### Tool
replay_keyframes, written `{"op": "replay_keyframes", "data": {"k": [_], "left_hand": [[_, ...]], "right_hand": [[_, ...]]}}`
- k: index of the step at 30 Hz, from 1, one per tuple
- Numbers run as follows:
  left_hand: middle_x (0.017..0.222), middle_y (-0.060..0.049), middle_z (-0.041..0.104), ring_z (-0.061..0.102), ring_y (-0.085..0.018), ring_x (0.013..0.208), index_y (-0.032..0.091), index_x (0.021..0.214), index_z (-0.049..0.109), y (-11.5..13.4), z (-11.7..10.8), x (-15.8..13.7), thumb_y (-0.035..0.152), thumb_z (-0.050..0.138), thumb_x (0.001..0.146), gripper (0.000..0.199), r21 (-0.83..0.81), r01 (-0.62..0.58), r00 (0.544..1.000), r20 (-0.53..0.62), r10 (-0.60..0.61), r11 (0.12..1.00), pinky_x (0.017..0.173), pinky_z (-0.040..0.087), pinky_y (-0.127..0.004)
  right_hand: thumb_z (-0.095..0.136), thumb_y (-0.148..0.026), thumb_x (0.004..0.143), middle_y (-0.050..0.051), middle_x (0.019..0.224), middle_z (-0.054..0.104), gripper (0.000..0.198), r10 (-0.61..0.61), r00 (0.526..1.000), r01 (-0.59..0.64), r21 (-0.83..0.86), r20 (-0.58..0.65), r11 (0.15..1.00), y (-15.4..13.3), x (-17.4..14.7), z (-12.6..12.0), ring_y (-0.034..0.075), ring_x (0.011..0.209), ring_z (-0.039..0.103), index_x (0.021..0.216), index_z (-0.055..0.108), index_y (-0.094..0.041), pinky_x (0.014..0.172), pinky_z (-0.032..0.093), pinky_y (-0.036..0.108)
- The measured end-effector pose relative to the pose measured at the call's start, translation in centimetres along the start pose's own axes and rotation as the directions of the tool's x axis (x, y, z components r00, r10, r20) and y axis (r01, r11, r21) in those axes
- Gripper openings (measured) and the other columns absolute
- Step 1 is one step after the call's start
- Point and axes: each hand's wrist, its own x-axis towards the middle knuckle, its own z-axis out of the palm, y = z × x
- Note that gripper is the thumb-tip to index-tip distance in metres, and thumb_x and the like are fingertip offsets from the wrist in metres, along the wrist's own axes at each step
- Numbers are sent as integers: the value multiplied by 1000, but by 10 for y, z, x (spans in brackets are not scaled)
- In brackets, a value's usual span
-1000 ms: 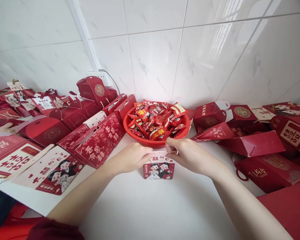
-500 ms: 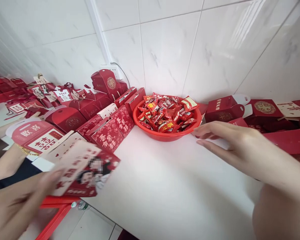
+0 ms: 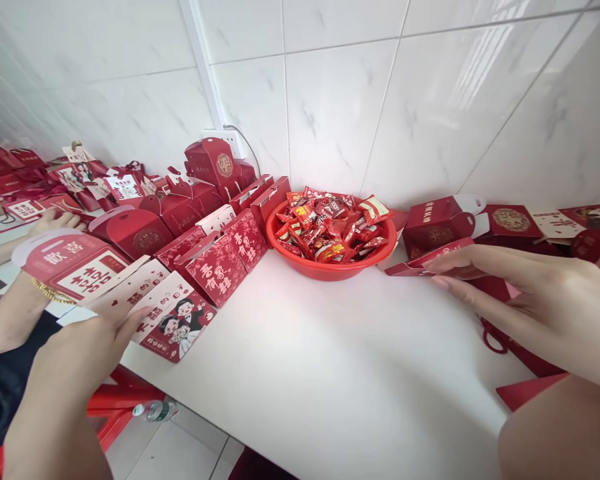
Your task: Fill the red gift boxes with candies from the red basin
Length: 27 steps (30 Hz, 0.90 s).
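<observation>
My left hand (image 3: 83, 360) grips the upper edge of a red-and-white gift box (image 3: 177, 330) printed with a cartoon couple. This box stands at the left table edge, beside a similar cream-topped box. On the right, my right hand (image 3: 525, 300) has its thumb and fingers closed on a red cardboard gift box (image 3: 410, 267); most of that box is hidden behind the hand. A red plastic basin (image 3: 325, 270) full of red-wrapped sweets (image 3: 333, 227) stands between my hands, near the wall.
Red patterned boxes (image 3: 223, 263) line the table's left side, with more farther back. Other red boxes (image 3: 437, 223) lie along the wall at right. A co-worker's hand (image 3: 55, 223) is at far left. Below the white table (image 3: 300, 360) are a red stool (image 3: 123, 393) and a plastic bottle (image 3: 155, 410).
My left hand has brought the couple-printed box down beside the row. My right hand, empty before by the basin, has moved right and closed on a red gift box.
</observation>
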Motion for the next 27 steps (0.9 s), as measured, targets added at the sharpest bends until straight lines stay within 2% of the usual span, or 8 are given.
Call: {"op": "replay_keyframes", "data": {"k": [5,9,12,14,16,20,23,27], "left_hand": [[99,-7,72,64,-19,78,18,122,63,-3,6,2,47,24,102,53,97,-185,969,-150,198,978,73,48,-27],[119,-15,64,61,-31,103,15,123,63,11,-2,-7,49,43,95,48,93,-234,795,-555,246,968,89,50,-43],[126,-18,60,57,-39,113,20,137,52,41,-23,-18,47,62,85,60,4,-375,601,-760,246,927,96,46,-54],[133,-14,55,55,-37,119,29,142,46,71,-41,-23,35,68,83,63,-16,-638,463,-807,367,770,102,43,-53],[139,-12,50,55,-32,120,35,140,46,108,-58,-25,24,68,84,61,16,-846,320,-784,532,532,103,44,-48],[137,-8,55,52,-25,126,29,124,60,197,-68,-19,21,56,92,33,26,-998,30,-679,734,64,106,42,-40],[134,-10,56,51,-25,126,22,112,67,263,-43,-11,24,48,97,25,-160,-978,-20,-564,825,-134,107,41,-41],[134,-8,59,54,-24,124,24,114,68,320,10,-9,27,52,95,26,-370,-910,-24,-405,914,-188,107,43,-39]], "right_hand": [[45,-55,95,-4,77,70,27,72,997,-72,-11,-3,997,4,-6,-4,14,47,58,96,63,-34,48,46,29],[46,-61,92,-3,95,74,30,216,976,-215,-44,13,976,15,-16,-12,20,71,70,100,64,-39,55,50,31],[49,-64,86,-2,98,73,31,349,937,-350,-100,-23,932,29,-22,-22,21,70,69,100,65,-41,59,50,33],[54,-57,84,-1,95,73,25,494,864,-504,-161,-100,849,39,-25,-27,21,68,67,96,65,-38,63,49,34],[55,-48,83,3,95,73,23,670,727,-685,-234,-153,690,52,-26,-30,25,78,67,98,65,-33,68,48,36],[51,-45,87,13,108,71,38,870,487,-841,-311,-78,443,84,-35,-29,32,102,63,113,64,-21,70,46,38],[44,-42,90,18,111,69,40,894,445,-839,-325,54,437,105,-43,-22,32,99,63,114,64,-17,67,44,38],[46,-30,88,18,111,69,34,848,506,-796,-295,157,529,113,-33,0,29,94,65,113,64,-15,68,47,36]]}}
